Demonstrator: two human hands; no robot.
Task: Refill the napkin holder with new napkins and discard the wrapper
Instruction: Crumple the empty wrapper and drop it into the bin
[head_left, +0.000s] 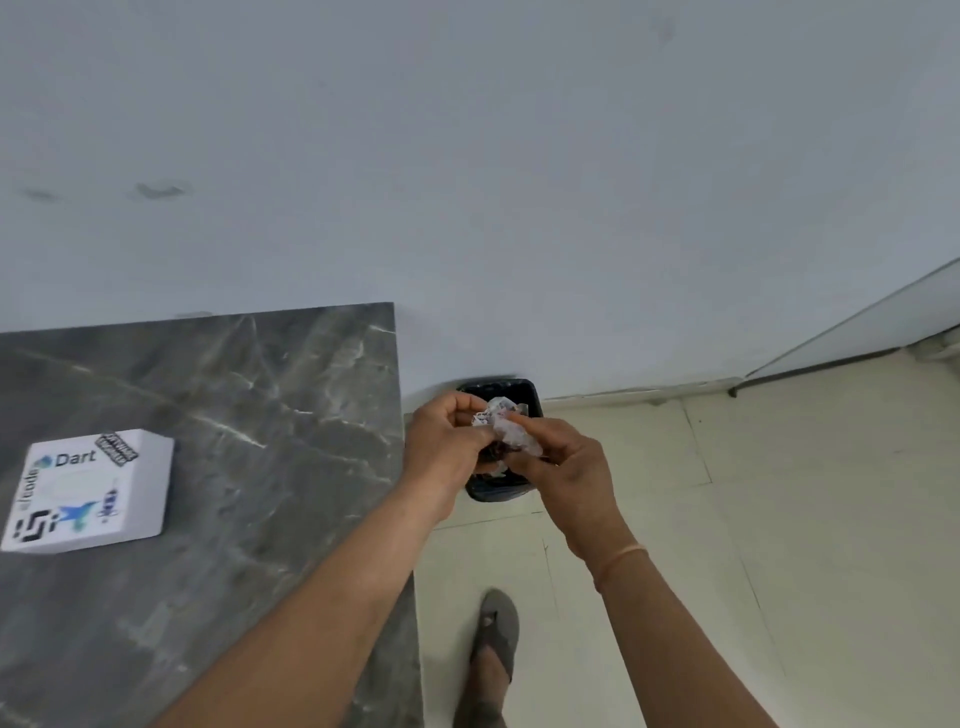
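I see a grey marble table against a pale wall, tiled floor beside it. Both grips, left hand and right hand, pinch the crumpled wrapper over a black bin, mostly hidden behind them.

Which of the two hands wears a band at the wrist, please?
The right hand does: a thin orange band circles its wrist, while the left hand has a bare wrist. Both grip the crumpled wrapper above the black bin.

Wrapper held over bin
Left hand and right hand pinch crumpled wrapper above black bin; white box on table.
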